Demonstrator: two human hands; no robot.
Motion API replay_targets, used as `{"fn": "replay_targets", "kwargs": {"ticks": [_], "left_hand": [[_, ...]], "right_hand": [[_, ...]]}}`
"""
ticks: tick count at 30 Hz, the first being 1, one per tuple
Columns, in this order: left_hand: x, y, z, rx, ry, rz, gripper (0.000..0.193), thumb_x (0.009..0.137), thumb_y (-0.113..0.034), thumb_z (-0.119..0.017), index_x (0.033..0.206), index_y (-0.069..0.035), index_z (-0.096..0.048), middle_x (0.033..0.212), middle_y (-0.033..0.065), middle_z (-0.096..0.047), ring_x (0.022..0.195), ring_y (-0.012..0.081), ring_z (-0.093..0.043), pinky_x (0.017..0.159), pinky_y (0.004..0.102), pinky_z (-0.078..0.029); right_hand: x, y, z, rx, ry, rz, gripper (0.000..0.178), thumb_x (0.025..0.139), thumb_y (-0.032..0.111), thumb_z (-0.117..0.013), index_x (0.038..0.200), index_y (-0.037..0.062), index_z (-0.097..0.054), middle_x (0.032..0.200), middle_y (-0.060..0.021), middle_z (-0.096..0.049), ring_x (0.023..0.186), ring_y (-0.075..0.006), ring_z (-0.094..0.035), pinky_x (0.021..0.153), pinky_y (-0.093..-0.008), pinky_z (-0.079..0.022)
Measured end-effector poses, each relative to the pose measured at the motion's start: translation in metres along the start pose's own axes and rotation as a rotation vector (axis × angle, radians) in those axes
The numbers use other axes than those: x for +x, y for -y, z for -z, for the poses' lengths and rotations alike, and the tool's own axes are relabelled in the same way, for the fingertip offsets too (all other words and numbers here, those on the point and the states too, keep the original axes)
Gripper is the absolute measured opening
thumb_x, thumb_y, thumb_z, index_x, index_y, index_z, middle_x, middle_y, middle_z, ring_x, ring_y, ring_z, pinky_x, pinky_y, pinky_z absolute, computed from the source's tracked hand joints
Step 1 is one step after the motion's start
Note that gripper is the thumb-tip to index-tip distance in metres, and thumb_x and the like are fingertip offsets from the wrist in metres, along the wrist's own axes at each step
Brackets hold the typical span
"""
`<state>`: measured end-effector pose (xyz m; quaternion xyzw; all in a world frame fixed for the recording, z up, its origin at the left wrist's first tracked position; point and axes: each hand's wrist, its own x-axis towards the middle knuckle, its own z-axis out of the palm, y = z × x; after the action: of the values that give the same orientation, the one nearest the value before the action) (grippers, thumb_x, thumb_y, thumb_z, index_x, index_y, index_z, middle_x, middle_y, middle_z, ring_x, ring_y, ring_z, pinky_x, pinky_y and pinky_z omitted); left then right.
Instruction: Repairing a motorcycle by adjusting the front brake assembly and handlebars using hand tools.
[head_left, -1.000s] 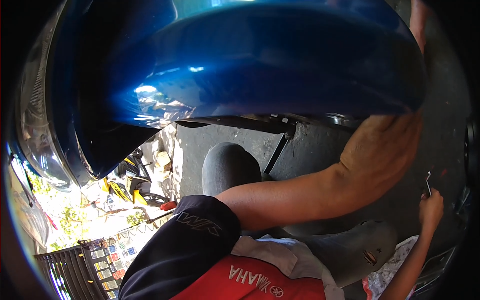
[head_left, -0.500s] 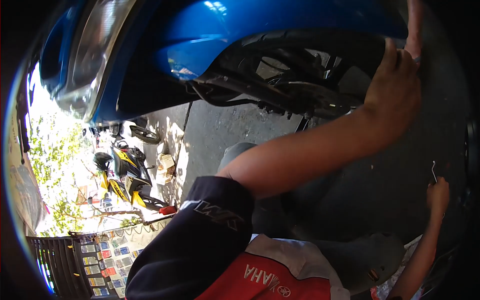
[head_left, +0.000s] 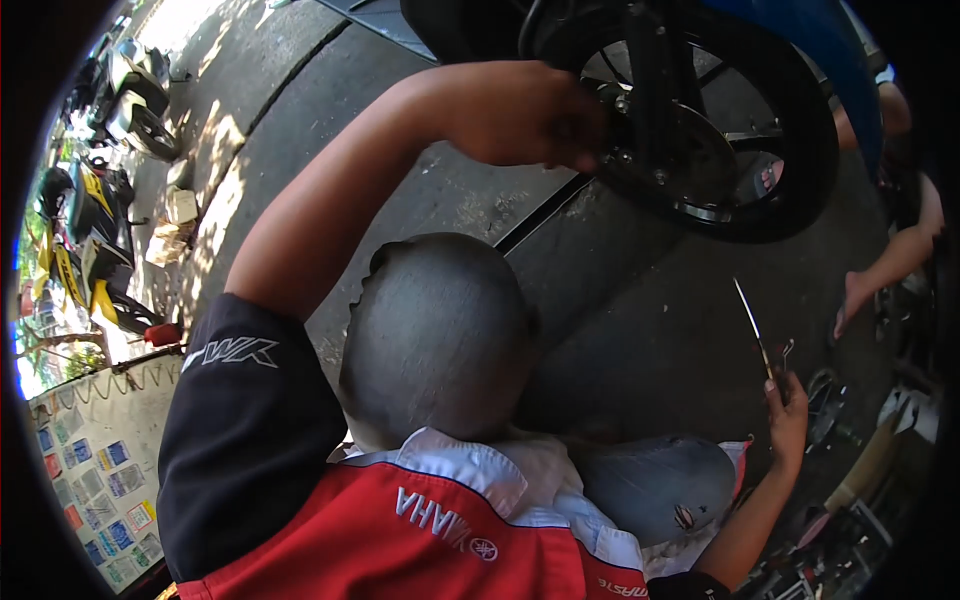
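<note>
A motorbike's front wheel (head_left: 815, 190) with a black tyre and a brake disc (head_left: 705, 150) fills the upper right, beneath a blue fender (head_left: 835, 60). My left hand (head_left: 560, 118) reaches across to the lower end of the dark fork (head_left: 655, 90), close to the hub. Its fingers look bent, but blur and shadow hide whether they grip anything. Low on the right, away from the wheel, my right hand (head_left: 787, 418) is closed round a long thin metal rod (head_left: 750, 318) pointing up. Beside the rod, a small hooked metal tool (head_left: 788, 350) sticks out of the same hand.
Another person's bare leg (head_left: 895, 265) and foot are beyond the wheel at right. Parked motorbikes (head_left: 100, 240) stand at far left on the concrete floor (head_left: 300, 130). Assorted parts (head_left: 850, 520) lie at lower right. My grey-clad knee (head_left: 440, 330) rises between my arms.
The view has shifted, showing the wheel from its side. My left hand has gone from the tyre's right end to the fork's lower end. The long rod now shows in my right hand.
</note>
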<state>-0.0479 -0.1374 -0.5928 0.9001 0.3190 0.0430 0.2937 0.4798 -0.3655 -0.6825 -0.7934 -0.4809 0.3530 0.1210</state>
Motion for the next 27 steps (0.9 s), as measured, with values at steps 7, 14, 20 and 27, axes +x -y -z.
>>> {"fn": "replay_targets", "kwargs": {"ticks": [7,14,20,27], "left_hand": [[-0.025,0.09,-0.123,-0.498,-0.508,0.342,0.02,0.094,-0.021,-0.073,0.097,-0.002,-0.07,0.084,0.0075,-0.074,0.078,0.0151,-0.07,0.075,0.033,-0.056],[0.022,0.087,-0.149,-0.698,-0.857,0.303,0.019,0.086,-0.019,-0.078,0.095,-0.003,-0.073,0.086,0.0136,-0.075,0.083,0.0246,-0.075,0.075,0.0356,-0.057],[0.042,0.093,-0.16,-0.791,-0.961,0.204,0.018,0.084,-0.015,-0.079,0.094,-0.001,-0.073,0.085,0.0142,-0.075,0.078,0.0251,-0.075,0.073,0.0355,-0.058],[0.047,0.099,-0.172,-0.762,-1.084,0.149,0.019,0.083,-0.013,-0.08,0.095,0.0,-0.074,0.084,0.016,-0.074,0.077,0.0274,-0.075,0.068,0.0358,-0.059]], "right_hand": [[-0.041,0.263,-0.014,-0.444,-0.169,0.672,0.036,0.095,0.018,-0.072,0.121,-0.0048,-0.066,0.096,-0.0143,-0.071,0.081,-0.0137,-0.064,0.071,-0.0301,-0.05],[-0.052,0.412,-0.07,-0.883,-0.23,1.044,0.02,0.091,0.01,-0.073,0.109,0.0032,-0.073,0.088,-0.0133,-0.072,0.072,-0.0252,-0.069,0.065,-0.0321,-0.05],[-0.052,0.474,-0.106,-1.229,-0.185,0.904,0.014,0.088,0.008,-0.073,0.102,0.0048,-0.072,0.076,-0.0143,-0.067,0.058,-0.0298,-0.064,0.054,-0.038,-0.045],[-0.04,0.514,-0.14,-1.334,-0.083,0.777,0.012,0.088,0.008,-0.071,0.099,0.002,-0.072,0.077,-0.0189,-0.067,0.067,-0.0373,-0.065,0.059,-0.04,-0.048]]}}
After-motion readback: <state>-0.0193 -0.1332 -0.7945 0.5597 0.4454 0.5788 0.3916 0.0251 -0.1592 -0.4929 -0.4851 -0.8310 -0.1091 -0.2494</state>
